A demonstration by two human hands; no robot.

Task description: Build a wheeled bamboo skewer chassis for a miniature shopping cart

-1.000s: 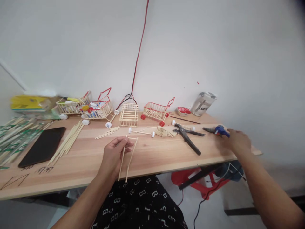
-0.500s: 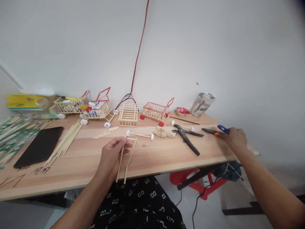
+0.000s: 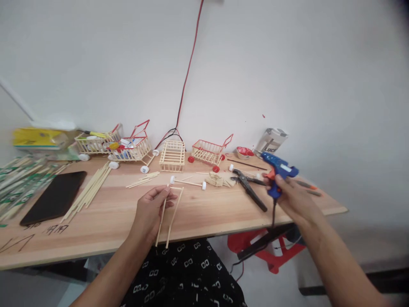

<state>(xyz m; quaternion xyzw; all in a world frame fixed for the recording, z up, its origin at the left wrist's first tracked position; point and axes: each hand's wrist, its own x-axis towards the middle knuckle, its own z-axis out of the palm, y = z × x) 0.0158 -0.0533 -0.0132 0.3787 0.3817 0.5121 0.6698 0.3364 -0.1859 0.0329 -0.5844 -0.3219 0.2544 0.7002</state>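
Observation:
My left hand (image 3: 150, 211) pinches a small U-shaped frame of thin wooden sticks (image 3: 174, 213) and holds it just above the wooden table (image 3: 105, 221) near its front edge. My right hand (image 3: 292, 196) is wrapped round the grip of a blue hot glue gun (image 3: 277, 170), lifted over the right part of the table, nozzle pointing left. Its black cord hangs down below my hand. Black pliers (image 3: 251, 187) lie on the table just left of the glue gun.
Along the back stand stick-built carts with red trim (image 3: 209, 151), a plain stick basket (image 3: 173, 155) and more carts (image 3: 128, 147). Loose sticks (image 3: 89, 192), a black phone (image 3: 54, 197), a wheel axle (image 3: 187, 182), a red dish (image 3: 243, 152) and a tin (image 3: 271, 140) lie around.
My right hand has picked the glue gun up from the far right of the table and carried it left and up. My left hand has kept the stick frame in place.

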